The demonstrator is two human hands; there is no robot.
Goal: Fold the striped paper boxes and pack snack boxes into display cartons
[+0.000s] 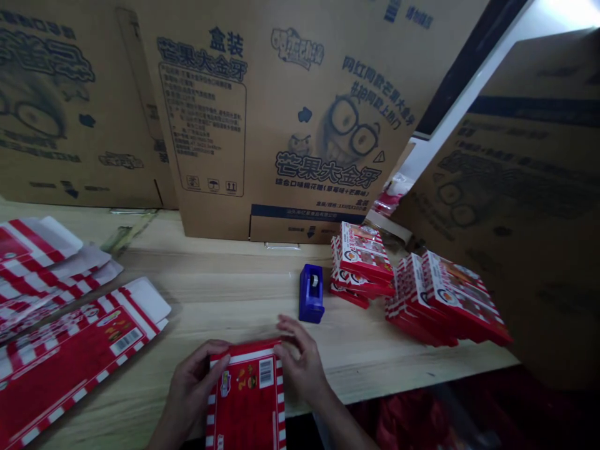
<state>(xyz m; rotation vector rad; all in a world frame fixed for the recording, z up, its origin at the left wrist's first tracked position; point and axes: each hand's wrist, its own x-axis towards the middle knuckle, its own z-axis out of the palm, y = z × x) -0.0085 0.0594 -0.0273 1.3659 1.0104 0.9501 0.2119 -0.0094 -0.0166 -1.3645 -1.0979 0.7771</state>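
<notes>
A red carton with striped edges and a barcode [246,400] lies between my two hands at the table's front edge. My left hand [199,381] grips its left far corner, thumb on the printed face. At the right far corner, my right hand [300,359] has its thumb against the carton, with the other fingers lifted and apart. The far end of the carton looks folded over. Beyond my right hand stands a blue tape dispenser [311,294] with a small roll in it.
Flat striped cartons [79,350] are piled at the left. Filled-looking red boxes stand in one stack [360,259] beyond the dispenser and another stack [445,300] farther right. Large cardboard boxes [281,125] wall off the back, and another cardboard box [529,206] stands at right.
</notes>
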